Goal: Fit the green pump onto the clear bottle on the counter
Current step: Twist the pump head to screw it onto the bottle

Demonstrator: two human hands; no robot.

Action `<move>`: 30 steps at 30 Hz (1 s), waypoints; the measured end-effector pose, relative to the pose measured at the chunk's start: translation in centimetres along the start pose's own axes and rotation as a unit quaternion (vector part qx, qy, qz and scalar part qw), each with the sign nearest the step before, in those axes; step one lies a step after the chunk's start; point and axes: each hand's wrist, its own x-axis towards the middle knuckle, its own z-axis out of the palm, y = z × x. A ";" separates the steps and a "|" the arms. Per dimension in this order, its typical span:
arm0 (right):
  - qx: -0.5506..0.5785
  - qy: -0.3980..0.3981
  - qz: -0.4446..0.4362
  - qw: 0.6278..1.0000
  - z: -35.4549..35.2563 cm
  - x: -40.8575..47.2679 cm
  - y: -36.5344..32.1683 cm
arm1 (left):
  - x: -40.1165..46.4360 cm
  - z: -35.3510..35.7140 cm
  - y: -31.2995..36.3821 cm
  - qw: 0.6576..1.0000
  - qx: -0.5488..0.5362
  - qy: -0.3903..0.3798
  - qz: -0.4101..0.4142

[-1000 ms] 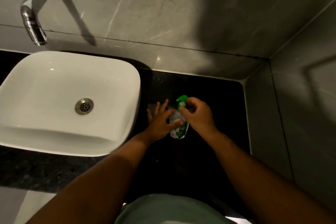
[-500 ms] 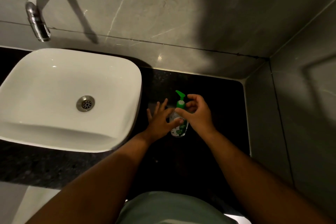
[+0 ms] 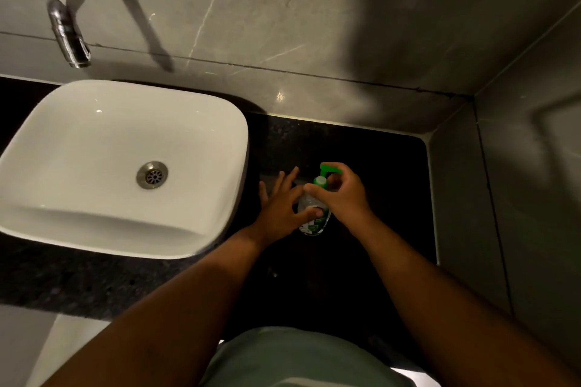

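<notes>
Clear bottle (image 3: 312, 219) stands upright on the dark counter (image 3: 377, 173), right of the white basin (image 3: 125, 166) and near the corner of the grey tiled walls. Green pump (image 3: 325, 173) sits on top of the bottle neck, spout pointing right; whether it is fully seated, cannot tell. Left hand (image 3: 281, 207) steadies the bottle body from the left: thumb pressed across the label, other fingers spread apart and stretched past it, so a loose brace rather than a full wrap. Right hand (image 3: 344, 195) is closed around the pump collar, thumb and fingers pinching it from the right side. Chrome tap (image 3: 70, 22) comes off the wall above the basin. Pale shirt (image 3: 292, 358) shows at bottom edge.
</notes>
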 end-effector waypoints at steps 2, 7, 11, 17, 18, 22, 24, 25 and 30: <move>0.009 -0.016 0.021 1.000 0.1 0.0 0.4 | 0.0 0.1 0.0 1.000 -0.006 0.004 -0.002; -0.003 -0.047 0.044 0.998 -0.7 -0.6 1.1 | 0.0 0.1 0.0 1.000 0.017 0.008 0.001; -0.066 -0.002 0.039 0.997 -0.7 -0.2 0.5 | 0.1 0.2 0.3 1.000 0.017 0.006 0.009; -0.032 -0.039 0.039 0.998 -0.7 -1.0 1.0 | 0.1 0.1 0.4 1.000 0.018 0.017 -0.006; -0.007 -0.048 0.032 0.998 -1.0 -1.1 1.2 | 0.1 0.0 0.3 1.000 0.024 0.016 -0.007; 0.000 -0.036 0.025 0.999 -1.5 -1.2 1.2 | 0.1 0.0 0.4 1.000 0.029 0.006 0.003; -0.012 -0.016 0.020 1.000 -1.4 -1.1 1.0 | 0.0 0.1 0.5 0.999 0.031 0.005 0.005; -0.016 -0.011 0.018 1.000 -1.3 -1.1 1.0 | 0.0 0.1 0.5 1.000 0.029 0.006 0.005; 0.073 -0.070 0.008 0.995 -1.2 -1.3 1.0 | 0.0 0.2 0.3 1.000 0.028 0.006 0.012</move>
